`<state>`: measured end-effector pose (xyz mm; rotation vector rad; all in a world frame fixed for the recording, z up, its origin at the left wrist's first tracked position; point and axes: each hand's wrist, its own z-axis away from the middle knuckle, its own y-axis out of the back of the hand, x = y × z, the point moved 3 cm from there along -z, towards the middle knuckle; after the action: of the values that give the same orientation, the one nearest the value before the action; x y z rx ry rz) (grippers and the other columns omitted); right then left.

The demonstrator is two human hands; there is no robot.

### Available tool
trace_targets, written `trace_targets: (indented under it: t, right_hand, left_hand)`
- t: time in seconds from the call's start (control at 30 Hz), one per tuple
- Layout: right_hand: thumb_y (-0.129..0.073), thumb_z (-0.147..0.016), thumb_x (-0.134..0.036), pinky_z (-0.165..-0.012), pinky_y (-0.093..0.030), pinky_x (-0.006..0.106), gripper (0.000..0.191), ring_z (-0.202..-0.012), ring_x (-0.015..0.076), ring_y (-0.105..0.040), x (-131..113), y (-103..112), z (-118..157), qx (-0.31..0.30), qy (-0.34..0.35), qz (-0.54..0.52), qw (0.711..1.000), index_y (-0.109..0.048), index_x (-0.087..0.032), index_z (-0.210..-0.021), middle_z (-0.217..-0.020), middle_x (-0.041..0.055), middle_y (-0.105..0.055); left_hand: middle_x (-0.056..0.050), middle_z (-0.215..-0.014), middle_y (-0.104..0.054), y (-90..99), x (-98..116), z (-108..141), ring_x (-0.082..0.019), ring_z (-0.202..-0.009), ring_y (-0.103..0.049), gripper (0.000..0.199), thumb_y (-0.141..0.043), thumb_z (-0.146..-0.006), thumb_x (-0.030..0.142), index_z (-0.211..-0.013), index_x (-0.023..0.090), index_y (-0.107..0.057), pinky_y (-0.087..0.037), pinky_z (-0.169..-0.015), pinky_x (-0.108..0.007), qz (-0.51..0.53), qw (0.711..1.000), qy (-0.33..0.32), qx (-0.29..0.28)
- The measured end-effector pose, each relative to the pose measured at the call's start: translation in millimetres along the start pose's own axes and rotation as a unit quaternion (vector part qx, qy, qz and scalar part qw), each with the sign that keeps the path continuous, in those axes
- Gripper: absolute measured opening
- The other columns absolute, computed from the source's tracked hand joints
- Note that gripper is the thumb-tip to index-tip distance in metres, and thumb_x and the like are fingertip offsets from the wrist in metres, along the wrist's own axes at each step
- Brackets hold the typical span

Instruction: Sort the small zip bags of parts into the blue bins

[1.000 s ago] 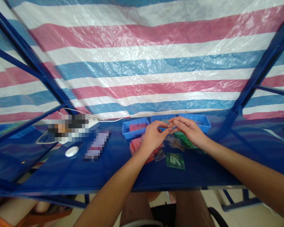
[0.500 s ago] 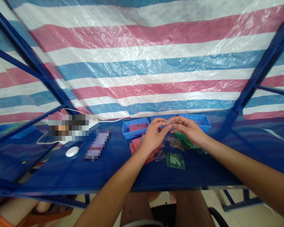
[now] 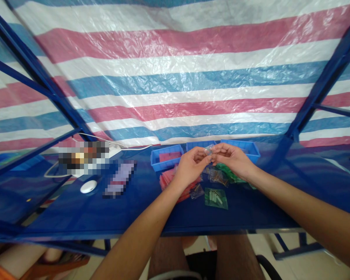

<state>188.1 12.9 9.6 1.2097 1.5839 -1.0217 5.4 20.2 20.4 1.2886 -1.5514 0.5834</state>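
Between the fingertips of my left hand (image 3: 194,163) and my right hand (image 3: 230,157) is a small clear plastic bag (image 3: 209,149), pinched from both sides. What is inside it is too small to make out. Below my left hand lies a pile of pink packets (image 3: 170,177). Green packets (image 3: 230,173) are partly covered by my right hand. Clear bags of small brass-coloured parts (image 3: 217,177) lie between the two piles. Nearer the table edge is a green-tinted bag (image 3: 216,198) with screws and pale plugs in it.
Behind the hands stand a left blue bin (image 3: 167,157) with pink content, a middle blue bin (image 3: 200,145) and a right blue bin (image 3: 252,151). A white round object (image 3: 88,186), a blurred-out flat item (image 3: 121,179) and a white cable (image 3: 137,148) lie leftward. Blue metal posts flank the table (image 3: 134,217).
The clear bag shows more above my fingertips than before. My fingers have shifted slightly around it, and both hands stay close together.
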Motion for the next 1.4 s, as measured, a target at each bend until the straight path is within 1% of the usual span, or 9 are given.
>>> trace_targets:
  t: [0.2, 0.47, 0.63, 0.7, 0.77, 0.87, 1.03, 1.27, 1.4]
  right_hand:
    - [-0.091, -0.075, -0.041, -0.073, -0.061, 0.037, 0.037, -0.074, 0.0185, -0.07, 1.0, -0.5, -0.4, -0.008, 0.0, -0.001, 1.0, -0.072, -0.025, -0.101, -0.095, 0.0025, -0.077]
    - [-0.088, -0.078, -0.042, -0.072, -0.059, 0.035, 0.035, -0.072, 0.017, -0.068, -2.5, -3.1, 0.8, -0.021, 0.01, 0.025, 0.999, -0.071, -0.023, -0.103, -0.096, 0.0031, -0.077]
    - [-0.09, -0.075, -0.043, -0.063, -0.058, 0.034, 0.039, -0.067, 0.0178, -0.068, -4.2, 9.1, -4.1, 0.088, 0.035, 0.025, 0.995, -0.065, -0.026, -0.099, -0.085, -0.001, -0.071]
    - [-0.09, -0.076, -0.044, -0.061, -0.057, 0.034, 0.037, -0.064, 0.0181, -0.066, -5.9, 14.4, -4.8, 0.119, 0.052, 0.05, 0.99, -0.064, -0.027, -0.096, -0.079, -0.002, -0.068]
    - [-0.087, -0.079, -0.046, -0.063, -0.058, 0.036, 0.033, -0.065, 0.0193, -0.065, -7.4, 15.5, -4.2, 0.109, 0.066, 0.086, 0.988, -0.063, -0.028, -0.094, -0.076, -0.0014, -0.067]
    - [-0.086, -0.081, -0.047, -0.076, -0.062, 0.04, 0.031, -0.084, 0.0244, -0.071, -9.2, 9.8, -0.4, 0.06, 0.093, 0.134, 0.985, -0.067, -0.028, -0.095, -0.088, 0.0031, -0.073]
    - [-0.079, -0.089, -0.047, -0.091, -0.061, 0.045, 0.029, -0.103, 0.028, -0.073, -11.2, -1.6, 6.2, -0.001, 0.104, 0.177, 0.979, -0.074, -0.027, -0.109, -0.113, 0.0074, -0.077]
    - [-0.083, -0.085, -0.049, -0.087, -0.062, 0.042, 0.038, -0.104, 0.0266, -0.071, -8.4, 5.0, 2.1, 0.05, 0.101, 0.128, 0.985, -0.072, -0.027, -0.113, -0.11, 0.0076, -0.075]
    - [-0.087, -0.078, -0.053, -0.075, -0.063, 0.038, 0.044, -0.092, 0.025, -0.073, -0.7, 5.0, -1.4, 0.016, 0.041, 0.075, 0.996, -0.07, -0.027, -0.109, -0.101, 0.0053, -0.076]
  left_hand:
    - [-0.004, -0.093, -0.077, -2.6, 4.6, -0.8, -0.016, -0.084, -0.076, 0.026, -0.074, -0.087, 0.02, -0.108, 0.019, -0.059, -0.061, -0.081, -0.028, 0.004, 1.0, 0.011, 0.014]
    - [-0.005, -0.097, -0.077, -3.0, 1.4, -0.9, -0.017, -0.087, -0.076, 0.031, -0.073, -0.088, 0.02, -0.115, 0.019, -0.057, -0.061, -0.083, -0.029, -0.001, 1.0, 0.004, 0.011]
    - [-0.007, -0.108, -0.074, 5.1, 9.6, -0.1, -0.018, -0.093, -0.074, 0.022, -0.074, -0.09, 0.025, -0.108, 0.019, -0.062, -0.057, -0.072, -0.026, -0.098, 0.992, -0.02, 0.072]
    - [-0.007, -0.108, -0.075, 5.7, 14.9, 1.1, -0.018, -0.094, -0.073, 0.016, -0.073, -0.092, 0.029, -0.104, 0.019, -0.068, -0.057, -0.074, -0.027, -0.139, 0.988, -0.03, 0.067]
    - [-0.007, -0.111, -0.077, 3.1, 19.1, 2.8, -0.02, -0.099, -0.074, 0.018, -0.07, -0.096, 0.034, -0.107, 0.021, -0.074, -0.059, -0.079, -0.028, -0.143, 0.988, -0.039, 0.034]
    - [-0.009, -0.123, -0.076, -2.5, 21.1, 4.9, -0.022, -0.108, -0.074, 0.03, -0.068, -0.098, 0.04, -0.121, 0.023, -0.075, -0.06, -0.086, -0.031, -0.102, 0.993, -0.05, -0.019]
    - [-0.008, -0.116, -0.08, 3.5, 7.8, -0.2, -0.024, -0.104, -0.076, 0.031, -0.073, -0.094, 0.042, -0.117, 0.021, -0.078, -0.061, -0.094, -0.037, -0.071, 0.997, -0.023, 0.026]
    - [-0.008, -0.105, -0.08, 8.8, -3.4, -8.2, -0.019, -0.09, -0.075, 0.031, -0.071, -0.094, 0.045, -0.107, 0.018, -0.075, -0.063, -0.082, -0.032, 0.024, 0.999, 0.026, 0.037]
    - [-0.006, -0.097, -0.079, 2.1, -2.5, -5.2, -0.018, -0.085, -0.076, 0.032, -0.075, -0.091, 0.041, -0.111, 0.018, -0.065, -0.062, -0.083, -0.032, 0.079, 0.996, 0.032, 0.002]
